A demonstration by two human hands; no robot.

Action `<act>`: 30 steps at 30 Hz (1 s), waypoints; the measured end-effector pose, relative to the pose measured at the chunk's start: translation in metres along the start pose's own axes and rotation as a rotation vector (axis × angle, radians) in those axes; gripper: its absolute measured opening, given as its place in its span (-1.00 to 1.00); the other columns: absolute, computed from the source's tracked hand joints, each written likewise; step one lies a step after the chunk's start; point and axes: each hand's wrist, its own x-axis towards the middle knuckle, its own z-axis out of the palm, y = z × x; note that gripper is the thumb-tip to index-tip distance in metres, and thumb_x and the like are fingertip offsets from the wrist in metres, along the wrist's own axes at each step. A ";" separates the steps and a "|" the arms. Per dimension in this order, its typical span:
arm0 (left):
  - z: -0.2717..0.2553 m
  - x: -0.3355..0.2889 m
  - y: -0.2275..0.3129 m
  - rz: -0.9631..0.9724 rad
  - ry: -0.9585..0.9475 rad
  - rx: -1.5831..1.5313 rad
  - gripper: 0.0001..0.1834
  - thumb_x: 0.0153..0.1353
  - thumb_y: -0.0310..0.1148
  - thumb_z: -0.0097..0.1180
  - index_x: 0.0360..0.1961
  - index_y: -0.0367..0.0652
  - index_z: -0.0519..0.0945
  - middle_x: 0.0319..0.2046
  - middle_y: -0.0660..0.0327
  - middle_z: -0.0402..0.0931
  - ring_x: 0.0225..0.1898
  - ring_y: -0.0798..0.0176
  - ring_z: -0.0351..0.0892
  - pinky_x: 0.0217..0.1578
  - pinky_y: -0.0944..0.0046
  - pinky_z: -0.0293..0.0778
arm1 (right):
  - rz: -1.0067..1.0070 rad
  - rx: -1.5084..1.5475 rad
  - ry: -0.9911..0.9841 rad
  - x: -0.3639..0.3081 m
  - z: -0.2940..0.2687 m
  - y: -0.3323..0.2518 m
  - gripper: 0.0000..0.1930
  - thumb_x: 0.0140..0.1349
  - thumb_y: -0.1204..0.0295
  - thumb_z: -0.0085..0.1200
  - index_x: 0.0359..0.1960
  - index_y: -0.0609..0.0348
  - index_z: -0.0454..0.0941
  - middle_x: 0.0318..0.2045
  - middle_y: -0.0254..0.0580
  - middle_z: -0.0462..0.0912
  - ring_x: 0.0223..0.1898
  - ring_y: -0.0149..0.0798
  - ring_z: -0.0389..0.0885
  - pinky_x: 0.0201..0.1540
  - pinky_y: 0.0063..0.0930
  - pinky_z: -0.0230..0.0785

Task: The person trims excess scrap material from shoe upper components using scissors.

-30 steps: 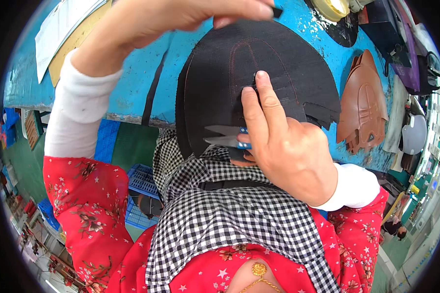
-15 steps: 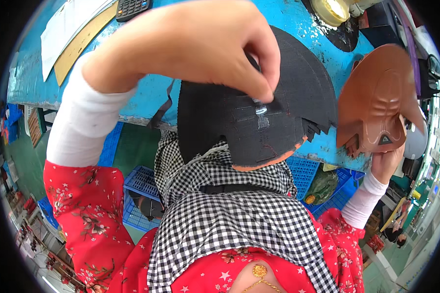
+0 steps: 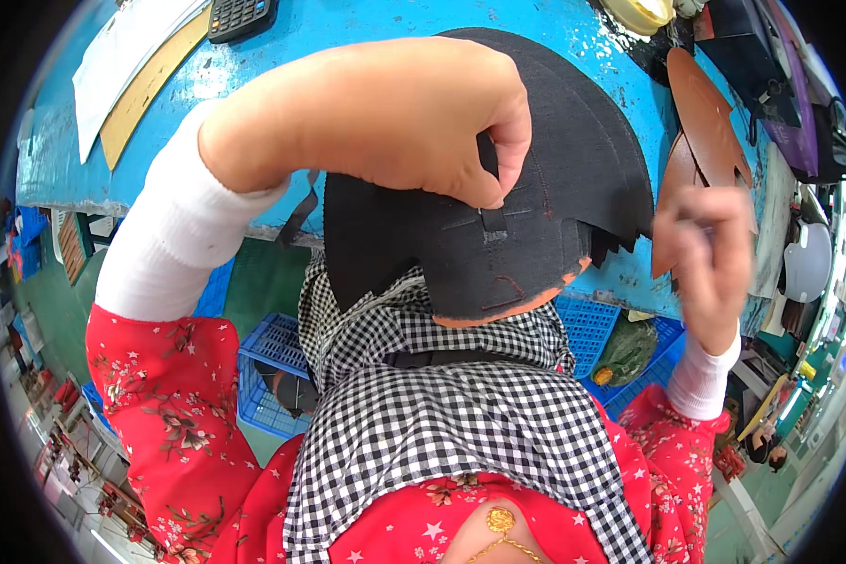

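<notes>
Across the table's near edge lies a wide black fabric piece (image 3: 583,141), rounded at the far side, with notched edges and an orange rim along its near edge. My left hand (image 3: 395,117) reaches over it, thumb and forefinger pinched on a narrow black strip (image 3: 493,224) whose lower end rests against the fabric. Its upper part is mostly hidden by the fingers. At the right, brown leather-like pieces (image 3: 710,117) lie along the table's edge. My right hand (image 3: 710,254) is beside their near end, its fingers bent and smeared by motion.
A calculator (image 3: 240,17), papers (image 3: 127,61) and a yellowish board (image 3: 150,89) lie at the far left of the blue table (image 3: 348,23). A pale yellow container (image 3: 641,13) stands far right. Blue baskets (image 3: 277,376) sit below the table.
My right hand has come away from the brown moulded piece it held up; brown pieces now lie lower at the right. The strip under my left hand now lies flatter, its shiny patch gone from view.
</notes>
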 end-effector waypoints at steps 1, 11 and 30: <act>0.001 -0.002 -0.001 0.025 0.012 0.033 -0.88 0.00 -0.39 0.26 -0.48 -0.23 0.64 -0.58 0.14 0.57 -0.52 0.21 0.55 -0.41 0.27 0.45 | -0.252 -0.134 -0.209 0.017 0.009 0.002 -0.86 0.18 0.51 0.15 -0.25 0.14 0.47 -0.49 -0.24 0.53 -0.53 -0.34 0.53 -0.51 -0.47 0.33; -0.006 -0.012 -0.003 0.015 0.202 0.162 -0.82 0.02 -0.37 0.32 -0.39 -0.22 0.62 -0.51 0.12 0.55 -0.44 0.16 0.57 -0.36 0.25 0.46 | -0.382 -0.172 -0.494 0.055 0.032 -0.004 -0.79 -0.02 0.49 0.21 -0.38 0.06 0.42 -0.59 -0.25 0.39 -0.52 -0.17 0.55 -0.54 -0.31 0.35; -0.013 -0.014 -0.020 0.094 0.127 0.173 -0.85 0.17 -0.38 0.19 -0.25 -0.17 0.55 -0.47 0.12 0.44 -0.42 0.23 0.42 -0.34 0.30 0.36 | -0.152 -0.494 -0.395 0.076 0.041 -0.021 -0.74 0.17 0.29 0.25 -0.29 0.19 0.49 -0.47 -0.11 0.59 -0.44 -0.04 0.60 -0.41 -0.30 0.36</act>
